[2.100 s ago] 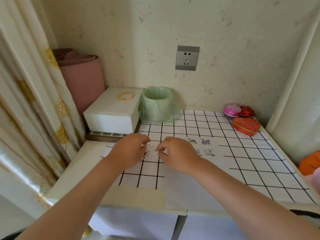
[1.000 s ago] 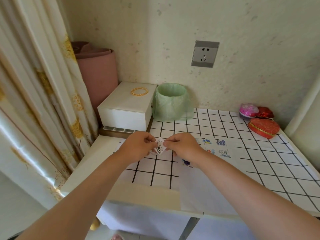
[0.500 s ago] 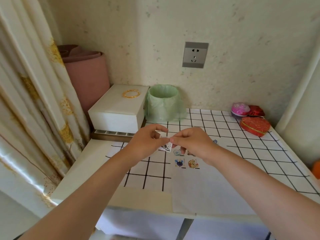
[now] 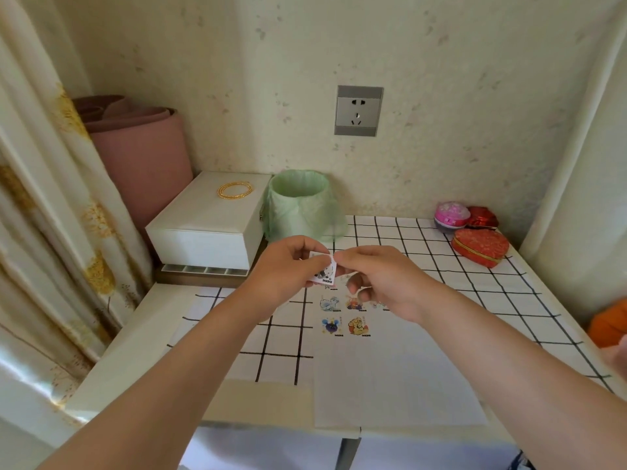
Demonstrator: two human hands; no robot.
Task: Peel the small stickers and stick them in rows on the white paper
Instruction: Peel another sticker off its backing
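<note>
Both hands are raised over the far end of the one white paper (image 4: pixel 390 378), which lies on a checked cloth (image 4: pixel 475 300). The left hand (image 4: pixel 288 266) pinches a single small sticker square (image 4: pixel 324 271) between thumb and fingertips. The right hand (image 4: pixel 383 279) pinches the same square at its upper corner with thumb and forefinger, its other fingers curled beneath. The square hangs tilted in the air above the paper, not touching it.

Four stickers show whole on the paper, in two rows of two. The pale blue sticker (image 4: pixel 328 303) and the orange-red sticker (image 4: pixel 353 302) are in the farther row, the dark blue sticker (image 4: pixel 331 325) and the yellow sticker (image 4: pixel 359 326) in the nearer. More peep out under the right hand; their number cannot be told.

Beyond the paper's far left corner stand one green-lined bin (image 4: pixel 302 201) and one white box (image 4: pixel 210 222), with gold bangles (image 4: pixel 235 190) on its lid, too fine to count. Beyond the far right corner sit three tins: a pink round tin (image 4: pixel 451 215), a small red tin (image 4: pixel 481 217) and a red heart-shaped tin (image 4: pixel 480 247).
</note>
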